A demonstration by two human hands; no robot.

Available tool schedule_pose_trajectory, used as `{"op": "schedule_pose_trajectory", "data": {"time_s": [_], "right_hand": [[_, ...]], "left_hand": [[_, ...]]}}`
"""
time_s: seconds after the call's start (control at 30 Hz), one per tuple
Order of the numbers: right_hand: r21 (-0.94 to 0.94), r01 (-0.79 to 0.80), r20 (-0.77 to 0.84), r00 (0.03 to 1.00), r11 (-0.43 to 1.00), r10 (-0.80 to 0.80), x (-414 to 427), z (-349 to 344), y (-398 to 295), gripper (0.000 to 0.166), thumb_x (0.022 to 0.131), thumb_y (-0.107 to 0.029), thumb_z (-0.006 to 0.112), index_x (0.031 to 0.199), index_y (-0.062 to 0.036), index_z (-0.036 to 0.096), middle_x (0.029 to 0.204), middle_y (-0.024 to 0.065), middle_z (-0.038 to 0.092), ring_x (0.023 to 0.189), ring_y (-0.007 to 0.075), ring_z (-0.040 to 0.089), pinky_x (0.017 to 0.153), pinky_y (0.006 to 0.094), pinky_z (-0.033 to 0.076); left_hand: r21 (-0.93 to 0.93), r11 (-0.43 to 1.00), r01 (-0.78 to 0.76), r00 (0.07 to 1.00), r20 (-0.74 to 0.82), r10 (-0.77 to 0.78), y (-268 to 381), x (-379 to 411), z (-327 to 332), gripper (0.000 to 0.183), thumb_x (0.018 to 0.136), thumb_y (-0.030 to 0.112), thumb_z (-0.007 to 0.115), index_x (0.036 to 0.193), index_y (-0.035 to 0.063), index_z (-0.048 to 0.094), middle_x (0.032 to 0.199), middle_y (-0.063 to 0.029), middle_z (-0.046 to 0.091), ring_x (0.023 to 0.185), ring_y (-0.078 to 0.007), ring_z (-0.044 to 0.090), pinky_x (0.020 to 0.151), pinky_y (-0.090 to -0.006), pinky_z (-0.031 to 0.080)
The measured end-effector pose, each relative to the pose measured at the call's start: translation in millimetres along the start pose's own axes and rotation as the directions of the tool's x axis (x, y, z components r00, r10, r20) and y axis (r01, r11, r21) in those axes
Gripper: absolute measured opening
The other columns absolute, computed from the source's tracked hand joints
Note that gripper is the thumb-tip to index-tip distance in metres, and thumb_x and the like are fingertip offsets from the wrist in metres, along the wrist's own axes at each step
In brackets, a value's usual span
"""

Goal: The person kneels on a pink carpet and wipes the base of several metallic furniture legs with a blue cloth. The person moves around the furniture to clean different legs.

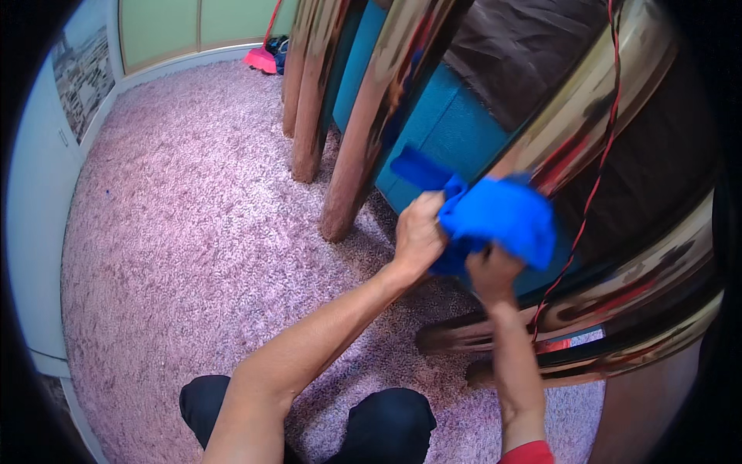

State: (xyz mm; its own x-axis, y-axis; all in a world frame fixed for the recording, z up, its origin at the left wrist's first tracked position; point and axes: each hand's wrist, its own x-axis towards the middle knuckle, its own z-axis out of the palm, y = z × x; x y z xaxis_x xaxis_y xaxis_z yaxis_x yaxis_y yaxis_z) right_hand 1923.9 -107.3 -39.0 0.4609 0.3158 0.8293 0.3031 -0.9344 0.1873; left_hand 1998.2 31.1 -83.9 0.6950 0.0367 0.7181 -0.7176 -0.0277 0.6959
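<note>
A bright blue cloth (501,217), blurred, is bunched between my two hands. My left hand (420,232) grips its left side, with a darker blue flap (422,167) sticking out above the fist. Lower on the right, my right hand (495,272) is closed on the cloth's bottom edge. Just behind the cloth stands a shiny gold-coloured metal tube (585,110), partly covered by it. Whether the cloth touches the tube cannot be made out. Between the tubes shows a teal panel (446,127) with a seam.
More polished tubes (371,116) rise from the pink shaggy carpet (197,232). A red and black twisted wire (597,168) hangs down at the right. Dark brown crumpled sheeting (522,46) lies over the teal panel. A pink broom (262,59) stands by the far wall, white cabinets (43,191) at left.
</note>
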Motion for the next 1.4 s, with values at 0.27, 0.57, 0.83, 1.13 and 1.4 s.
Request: {"op": "schedule_pose_trajectory", "data": {"time_s": [0.27,0.57,0.83,1.13,1.4], "right_hand": [[0.155,-0.11,0.055,0.993,0.982,0.103,-104.3,34.9,-36.5,0.045,0.061,-0.003,0.067,0.106,-0.007,0.072,0.112,0.0182,0.068,0.105,0.0411,0.064,0.096,0.0506,0.048],[0.217,-0.614,-0.212,0.729,0.759,0.651,-84.1,44.9,-62.0,0.026,0.077,-0.012,0.073,0.101,-0.0016,0.067,0.098,0.0167,0.069,0.09,0.0386,0.065,0.084,0.0446,0.05],[0.187,-0.908,0.272,0.415,0.375,0.868,-168.3,76.9,-95.2,0.03,0.076,-0.006,0.064,0.104,0.0044,0.063,0.097,0.026,0.067,0.094,0.0412,0.064,0.086,0.0453,0.049],[0.398,-0.801,0.05,0.506,0.447,0.861,-117.2,57.2,-70.6,0.038,0.082,-0.01,0.058,0.115,0.0071,0.052,0.107,0.0284,0.058,0.101,0.0438,0.057,0.095,0.0464,0.044],[0.249,-0.955,0.443,0.262,0.163,0.858,-244.0,126.8,-70.0,0.047,0.083,-0.002,0.045,0.129,0.0072,0.047,0.127,0.0267,0.056,0.12,0.0355,0.053,0.107,0.0394,0.036]], "left_hand": [[0.095,0.957,0.275,0.959,0.04,-0.279,-27.1,-68.9,-4.1,0.015,0.087,0.012,0.059,0.096,0.0,0.064,0.094,-0.0211,0.064,0.09,-0.0389,0.063,0.076,-0.0448,0.049],[0.016,0.949,0.315,0.943,-0.117,-0.311,-29.3,-70.9,5.6,0.017,0.088,0.005,0.058,0.102,-0.0002,0.067,0.097,-0.0193,0.065,0.091,-0.037,0.063,0.08,-0.0424,0.05],[0.084,0.647,0.758,0.652,-0.102,-0.751,-75.2,-168.3,13.6,0.018,0.082,0.016,0.069,0.093,0.0013,0.067,0.09,-0.0235,0.066,0.086,-0.0398,0.064,0.078,-0.0454,0.05],[0.024,0.919,0.394,0.908,-0.166,-0.385,-24.5,-84.6,9.0,0.017,0.086,0.007,0.061,0.101,0.0011,0.065,0.096,-0.0201,0.064,0.089,-0.0367,0.064,0.079,-0.0417,0.05],[0.346,0.729,0.591,0.795,-0.095,-0.599,-105.8,-179.3,13.2,0.017,0.087,0.014,0.06,0.097,0.001,0.062,0.091,-0.0241,0.062,0.087,-0.0424,0.06,0.079,-0.0478,0.047]]}}
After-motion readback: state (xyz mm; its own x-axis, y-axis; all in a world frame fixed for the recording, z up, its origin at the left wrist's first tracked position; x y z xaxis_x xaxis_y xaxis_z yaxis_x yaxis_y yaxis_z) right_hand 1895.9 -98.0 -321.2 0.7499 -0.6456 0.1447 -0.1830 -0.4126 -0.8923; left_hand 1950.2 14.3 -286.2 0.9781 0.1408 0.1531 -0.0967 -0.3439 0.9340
